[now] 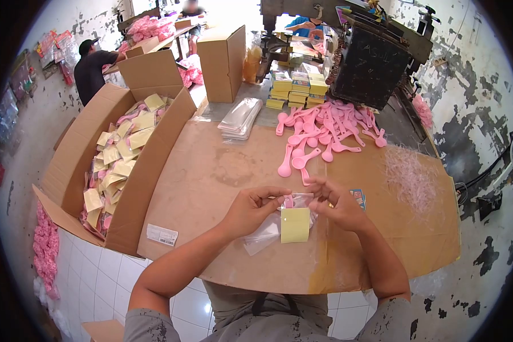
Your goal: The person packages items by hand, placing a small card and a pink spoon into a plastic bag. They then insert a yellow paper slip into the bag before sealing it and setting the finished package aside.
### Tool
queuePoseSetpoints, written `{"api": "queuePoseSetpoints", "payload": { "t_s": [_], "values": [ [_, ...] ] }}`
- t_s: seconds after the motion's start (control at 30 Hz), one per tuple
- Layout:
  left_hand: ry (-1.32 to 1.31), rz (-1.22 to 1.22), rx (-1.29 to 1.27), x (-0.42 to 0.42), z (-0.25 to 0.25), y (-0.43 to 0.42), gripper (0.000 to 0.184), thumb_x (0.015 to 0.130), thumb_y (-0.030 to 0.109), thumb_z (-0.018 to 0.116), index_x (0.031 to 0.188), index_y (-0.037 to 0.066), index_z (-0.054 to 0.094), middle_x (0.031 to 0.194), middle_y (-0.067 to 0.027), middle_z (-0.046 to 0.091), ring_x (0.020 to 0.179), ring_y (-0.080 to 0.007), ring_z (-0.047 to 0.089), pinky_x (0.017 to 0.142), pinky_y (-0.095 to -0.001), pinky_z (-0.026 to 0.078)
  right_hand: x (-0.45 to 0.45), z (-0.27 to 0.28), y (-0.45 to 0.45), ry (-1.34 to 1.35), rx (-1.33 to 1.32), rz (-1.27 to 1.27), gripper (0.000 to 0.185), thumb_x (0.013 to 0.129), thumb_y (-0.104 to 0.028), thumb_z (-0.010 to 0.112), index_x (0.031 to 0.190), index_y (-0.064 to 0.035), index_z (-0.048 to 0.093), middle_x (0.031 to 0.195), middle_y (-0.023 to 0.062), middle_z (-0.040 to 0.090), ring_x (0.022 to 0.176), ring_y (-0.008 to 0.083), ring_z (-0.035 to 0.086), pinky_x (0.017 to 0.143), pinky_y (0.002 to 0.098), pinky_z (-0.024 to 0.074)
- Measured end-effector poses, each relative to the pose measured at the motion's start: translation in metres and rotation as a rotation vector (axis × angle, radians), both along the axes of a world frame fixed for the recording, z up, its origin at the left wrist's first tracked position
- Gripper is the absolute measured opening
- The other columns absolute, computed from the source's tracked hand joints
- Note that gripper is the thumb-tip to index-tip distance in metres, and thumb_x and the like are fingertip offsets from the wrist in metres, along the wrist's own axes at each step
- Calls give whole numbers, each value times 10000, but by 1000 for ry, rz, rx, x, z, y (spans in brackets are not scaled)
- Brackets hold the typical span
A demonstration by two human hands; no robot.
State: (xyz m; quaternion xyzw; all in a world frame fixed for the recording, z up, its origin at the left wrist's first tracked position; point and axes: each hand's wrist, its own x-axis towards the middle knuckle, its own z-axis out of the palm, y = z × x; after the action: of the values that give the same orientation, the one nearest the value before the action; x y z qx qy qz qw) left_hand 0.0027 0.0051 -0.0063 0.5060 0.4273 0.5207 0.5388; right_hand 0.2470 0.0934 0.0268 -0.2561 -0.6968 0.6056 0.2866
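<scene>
A small clear plastic bag [286, 202] hangs between my hands near the table's front edge. Inside it are a pale yellow card [294, 225] and a bit of something pink, partly hidden. My left hand [257, 208] pinches the bag's upper left edge. At the upper right edge, my right hand [337, 206] has its fingers closed on the plastic. Beneath the left side lie empty clear bags [263, 235]. Small printed cards [358, 198] show just beyond the right hand. Pink measuring spoons [306, 158] are heaped right behind my hands.
An open carton [176, 114] of packed bags stands left. Behind are a stack of clear sleeves [239, 121], stacks of cards [300, 85], a tall box [222, 65] and a black machine [369, 62]. Plastic shreds [413, 178] lie right. Other people work at the back.
</scene>
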Motion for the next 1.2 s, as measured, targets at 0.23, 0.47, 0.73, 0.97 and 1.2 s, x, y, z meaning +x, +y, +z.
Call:
{"api": "queuePoseSetpoints", "payload": {
  "t_s": [0.23, 0.47, 0.73, 0.97, 1.2],
  "values": [
    [-258, 121, 146, 16, 16, -3, 331, 1046, 100, 649, 1349, -31, 624, 1172, -82, 731, 1011, -116, 710, 895, -298, 591, 5, -5, 2, -113, 19, 75, 324, 981, -35, 699, 1293, 19, 631, 991, 24, 680, 915, 76, 644, 784, 259, 527],
    [65, 38, 91, -17, 15, -5, 383, 1021, 169, 700, 1350, 7, 587, 1201, -85, 703, 920, -160, 728, 815, -312, 602, 17, 42, 1, -174, 406, -15, 334, 947, -89, 745, 1264, -13, 670, 1093, 73, 722, 982, 162, 689, 871, 333, 540],
    [-219, 605, 467, -48, 19, 16, 470, 1080, 182, 532, 1511, 5, 473, 1351, -157, 638, 1232, -252, 626, 1077, -382, 495, 97, 9, 43, -550, 774, -260, 377, 921, -186, 761, 1259, -30, 699, 1138, 125, 707, 1082, 280, 682, 948, 378, 519],
    [955, 197, 438, 8, -12, 8, 407, 894, 225, 790, 1238, 33, 690, 1081, -136, 613, 1046, -321, 600, 924, -429, 485, 100, -10, 48, -461, 420, -292, 248, 864, -66, 775, 1107, -23, 751, 1076, 85, 703, 1027, 219, 658, 926, 348, 507],
    [768, 34, 200, -5, -7, 30, 331, 872, 128, 821, 1163, 9, 717, 999, -117, 659, 862, -218, 670, 786, -340, 546, 100, -18, 52, -412, 614, -334, 158, 875, -45, 763, 1009, -17, 684, 987, 59, 683, 995, 192, 660, 870, 356, 502]
  ]
}}
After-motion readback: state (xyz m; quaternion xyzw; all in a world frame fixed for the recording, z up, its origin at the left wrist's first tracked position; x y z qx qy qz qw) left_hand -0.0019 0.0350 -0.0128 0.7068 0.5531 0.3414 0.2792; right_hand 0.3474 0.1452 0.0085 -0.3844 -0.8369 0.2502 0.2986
